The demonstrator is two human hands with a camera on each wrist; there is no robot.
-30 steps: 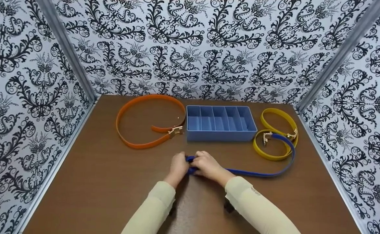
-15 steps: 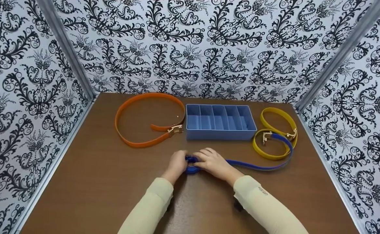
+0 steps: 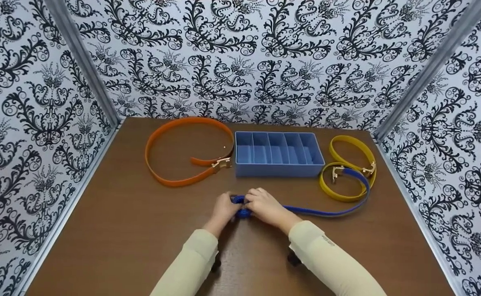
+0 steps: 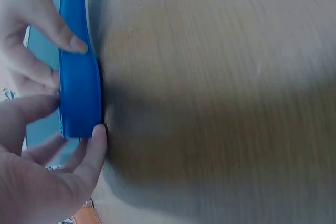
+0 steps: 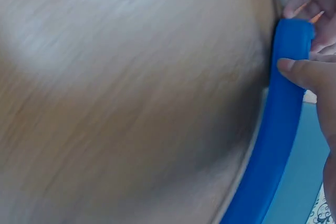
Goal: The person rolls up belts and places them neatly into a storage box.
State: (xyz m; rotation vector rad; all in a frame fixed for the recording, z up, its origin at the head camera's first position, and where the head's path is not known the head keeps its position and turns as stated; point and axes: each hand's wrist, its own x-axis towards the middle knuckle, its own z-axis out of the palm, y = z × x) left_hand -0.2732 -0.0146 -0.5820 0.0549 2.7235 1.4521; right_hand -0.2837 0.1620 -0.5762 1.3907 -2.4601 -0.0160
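Between both hands, a blue belt (image 3: 243, 213) is wound into a small coil standing on its edge at the middle of the table. My left hand (image 3: 224, 208) grips the coil's left side; its fingers (image 4: 95, 148) curl round the end in the left wrist view. From the right, my right hand (image 3: 264, 207) pinches the belt, with its thumb (image 5: 294, 70) on the near face in the right wrist view. The belt's loose length runs right and curves back to a gold-coloured buckle (image 3: 336, 172). Part of the coil is hidden behind the fingers.
Behind the hands stands a blue divided tray (image 3: 279, 170) with several compartments. An orange belt (image 3: 174, 182) lies looped to its left. To its right lies a looped yellow belt (image 3: 353, 142), partly under the blue one. Patterned walls (image 3: 240, 61) enclose the table (image 3: 121, 230).
The blue belt's loose length has shifted slightly away from me. My right hand slid right with fingers spread, then came back left against the coil. My left hand stays at the coil.
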